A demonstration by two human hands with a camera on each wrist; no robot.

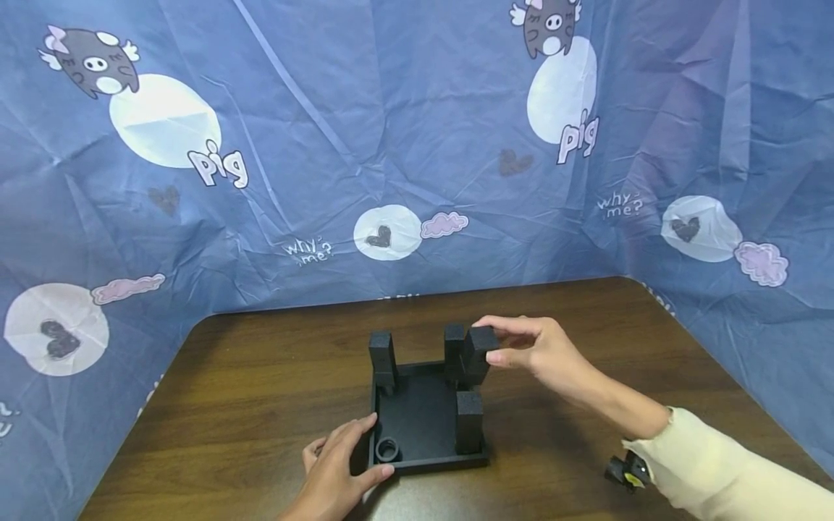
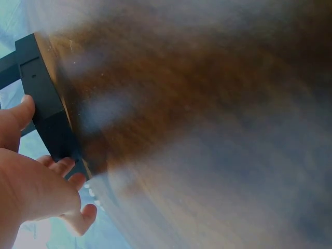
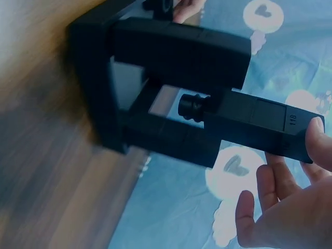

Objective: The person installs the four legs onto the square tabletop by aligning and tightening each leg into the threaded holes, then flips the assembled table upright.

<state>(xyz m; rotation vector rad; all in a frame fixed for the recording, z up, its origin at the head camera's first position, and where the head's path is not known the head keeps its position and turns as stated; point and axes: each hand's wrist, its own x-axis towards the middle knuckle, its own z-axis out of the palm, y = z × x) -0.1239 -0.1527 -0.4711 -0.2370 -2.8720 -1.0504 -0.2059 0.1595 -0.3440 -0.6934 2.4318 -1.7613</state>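
A black square board with a raised rim (image 1: 417, 420) lies on the table. Square legs stand at its far left (image 1: 383, 354), far right (image 1: 453, 351) and near right (image 1: 469, 423) corners. A round socket (image 1: 387, 450) shows in its near left corner. My left hand (image 1: 335, 463) holds that corner, thumb on the near rim and fingers along the left side. My right hand (image 1: 534, 351) pinches the upper end of another black leg (image 3: 254, 122) between thumb and fingers. This leg is raised beside the two right-hand legs, its ridged peg (image 3: 192, 107) pointing toward the board.
The brown wooden table (image 1: 260, 391) extends around the board. A small black object with a yellow mark (image 1: 628, 472) is by the right sleeve (image 1: 710, 463). Blue printed cloth (image 1: 313, 130) hangs behind the table and along its sides.
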